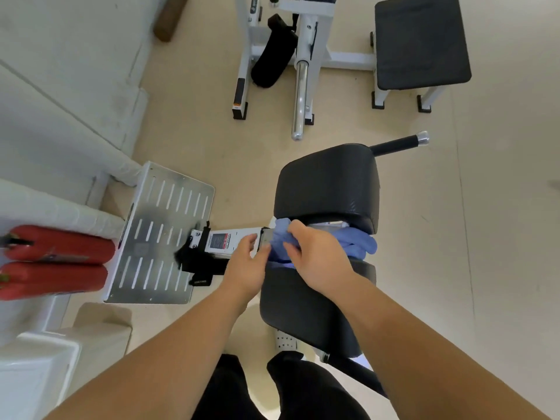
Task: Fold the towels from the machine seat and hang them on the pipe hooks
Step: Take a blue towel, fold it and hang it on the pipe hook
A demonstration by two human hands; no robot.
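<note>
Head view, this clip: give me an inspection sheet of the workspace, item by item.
Surface: black padded machine seat, below a black padded backrest.
Job's things: bunched light-blue cloth towels lying in the gap between the two pads; pipe hooks not seen.
Clutter: two red fire extinguishers on the floor beside a slotted metal footplate.
Hands: left hand and right hand both on the towels.
Cables: nothing seen.
Surroundings: beige floor, white-framed gym bench.
</note>
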